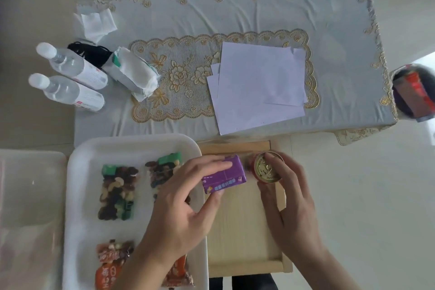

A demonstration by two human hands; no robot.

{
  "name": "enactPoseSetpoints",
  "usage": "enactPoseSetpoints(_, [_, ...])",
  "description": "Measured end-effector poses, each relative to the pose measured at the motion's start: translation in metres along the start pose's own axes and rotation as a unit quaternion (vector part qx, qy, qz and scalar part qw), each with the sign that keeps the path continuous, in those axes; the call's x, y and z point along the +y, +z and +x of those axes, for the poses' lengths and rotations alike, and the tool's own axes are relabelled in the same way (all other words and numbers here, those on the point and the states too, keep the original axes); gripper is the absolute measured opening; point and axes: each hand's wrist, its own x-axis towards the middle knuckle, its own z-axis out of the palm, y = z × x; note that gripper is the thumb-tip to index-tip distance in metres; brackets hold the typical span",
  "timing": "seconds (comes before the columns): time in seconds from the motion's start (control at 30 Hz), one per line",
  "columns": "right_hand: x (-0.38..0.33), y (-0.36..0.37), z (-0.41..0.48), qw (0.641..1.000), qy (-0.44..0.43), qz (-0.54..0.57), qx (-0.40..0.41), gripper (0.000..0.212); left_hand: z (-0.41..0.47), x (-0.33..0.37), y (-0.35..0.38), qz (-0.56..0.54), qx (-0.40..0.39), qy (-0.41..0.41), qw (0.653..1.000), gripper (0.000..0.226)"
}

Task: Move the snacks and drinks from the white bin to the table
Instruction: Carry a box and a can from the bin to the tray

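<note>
Transfer in progress: left hand (188, 198) pinches purple carton (223, 174), right hand (289, 198) grips red can (268, 168), both over wooden tray (240, 231), apparently for setting down outside white bin (131, 142).

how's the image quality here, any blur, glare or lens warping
Head view: soft even light, faint shadows, no hard glare; the lens bows the table edges; the can in the right hand and the purple carton in the left hand look slightly smeared; the container at the right edge is blurred.

Noted left hand (179, 207) and right hand (289, 207), both bare. Logged bare forearms, leaving frame at 7 and 5 o'clock.
</note>
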Motion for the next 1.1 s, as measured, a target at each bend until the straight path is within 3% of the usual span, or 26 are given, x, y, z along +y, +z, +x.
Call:
enactPoseSetpoints(0.63, [0.009, 0.011, -0.005, 1.000, -0.009, 0.020, 0.013, 0.050, 0.000, 0.000, 0.009, -0.021, -0.003, -0.014, 1.000, 0.043])
enactPoseSetpoints(1.1, [-0.039, -0.054, 0.007, 0.999, -0.031, -0.011, -0.024, 0.054, -0.013, 0.067, -0.014, 0.191, -0.050, -0.025, 0.980, 0.070])
